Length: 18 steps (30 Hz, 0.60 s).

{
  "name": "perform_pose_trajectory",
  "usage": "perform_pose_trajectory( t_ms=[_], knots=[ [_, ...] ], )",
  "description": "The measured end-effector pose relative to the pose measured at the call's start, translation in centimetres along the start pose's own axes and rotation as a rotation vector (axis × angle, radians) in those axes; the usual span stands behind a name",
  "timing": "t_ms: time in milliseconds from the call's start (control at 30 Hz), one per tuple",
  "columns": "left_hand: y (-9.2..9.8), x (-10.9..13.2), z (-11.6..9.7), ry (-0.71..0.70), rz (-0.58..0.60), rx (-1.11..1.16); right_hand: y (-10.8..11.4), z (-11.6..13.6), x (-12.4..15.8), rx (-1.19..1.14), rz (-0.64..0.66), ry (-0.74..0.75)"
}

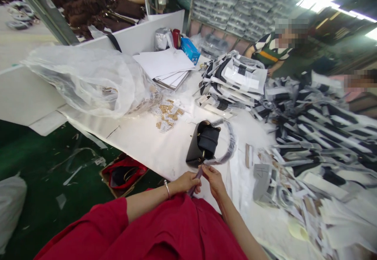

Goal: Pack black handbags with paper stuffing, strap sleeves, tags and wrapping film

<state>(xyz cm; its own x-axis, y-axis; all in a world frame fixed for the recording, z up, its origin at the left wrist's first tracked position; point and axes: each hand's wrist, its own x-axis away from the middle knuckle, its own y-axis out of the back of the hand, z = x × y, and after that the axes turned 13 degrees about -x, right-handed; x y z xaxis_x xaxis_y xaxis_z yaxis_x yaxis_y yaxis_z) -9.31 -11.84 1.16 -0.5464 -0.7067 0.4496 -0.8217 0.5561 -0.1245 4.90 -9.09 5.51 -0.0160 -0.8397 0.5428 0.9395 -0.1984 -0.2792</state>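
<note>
A small black handbag (196, 150) stands on the white table in front of me, its top gaping and a dark inner part showing. Its arched handle (231, 136) is wrapped in clear film and curves out to the right. Close to my body, my left hand (188, 182) is closed around a narrow dark strap (200, 173). The fingers of my right hand (214, 178) pinch the upper end of that strap, beside the near corner of the bag. Whether the strap joins the bag is hidden by my fingers.
Small tags (169, 115) lie beyond the bag, beside a large clear plastic bag (88, 79). Film-wrapped bags (235, 79) are piled at the back and right. A tape dispenser (265, 183) sits at right. A person (272, 52) is across the table.
</note>
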Motion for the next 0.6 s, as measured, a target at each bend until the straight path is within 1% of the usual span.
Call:
perform_pose_trajectory(
  t_ms=[67, 133, 200, 267, 300, 367, 433, 467, 500, 533, 567, 600],
  knots=[
    [1.2, 0.7, 1.0, 0.030, 0.117, -0.163, 0.8, 0.1, -0.1, 0.004, 0.003, -0.001],
    [2.6, 1.5, 1.9, 0.036, 0.165, -0.466, 1.6, 0.3, -0.2, 0.008, 0.007, 0.002],
    [4.4, 2.0, 2.3, 0.034, 0.139, -0.775, 2.2, 0.5, -0.3, 0.017, 0.008, 0.003],
    [6.4, 2.0, 1.8, 0.024, 0.045, -0.939, 2.7, 0.6, -0.4, 0.046, -0.012, 0.003],
    [7.5, 1.7, 1.1, 0.009, -0.030, -0.966, 3.0, 0.6, -0.4, 0.071, -0.028, 0.004],
    [9.8, 0.5, -1.2, -0.058, -0.236, -0.968, 3.2, 0.3, -0.3, 0.131, -0.073, 0.023],
    [11.9, -1.4, -4.5, -0.216, -0.442, -0.976, 3.2, -0.3, -0.2, 0.173, -0.141, 0.071],
    [12.8, -2.4, -6.2, -0.329, -0.508, -0.996, 3.0, -0.8, -0.1, 0.182, -0.179, 0.102],
    [13.6, -3.6, -7.9, -0.445, -0.535, -1.022, 2.8, -1.4, 0.0, 0.187, -0.219, 0.133],
    [14.1, -4.7, -9.5, -0.552, -0.531, -1.047, 2.5, -2.0, 0.0, 0.191, -0.258, 0.157],
    [14.5, -5.7, -10.9, -0.637, -0.494, -1.073, 2.1, -2.7, 0.0, 0.198, -0.290, 0.173],
    [14.8, -6.7, -11.9, -0.687, -0.438, -1.103, 1.7, -3.3, 0.0, 0.208, -0.312, 0.178]
  ],
)
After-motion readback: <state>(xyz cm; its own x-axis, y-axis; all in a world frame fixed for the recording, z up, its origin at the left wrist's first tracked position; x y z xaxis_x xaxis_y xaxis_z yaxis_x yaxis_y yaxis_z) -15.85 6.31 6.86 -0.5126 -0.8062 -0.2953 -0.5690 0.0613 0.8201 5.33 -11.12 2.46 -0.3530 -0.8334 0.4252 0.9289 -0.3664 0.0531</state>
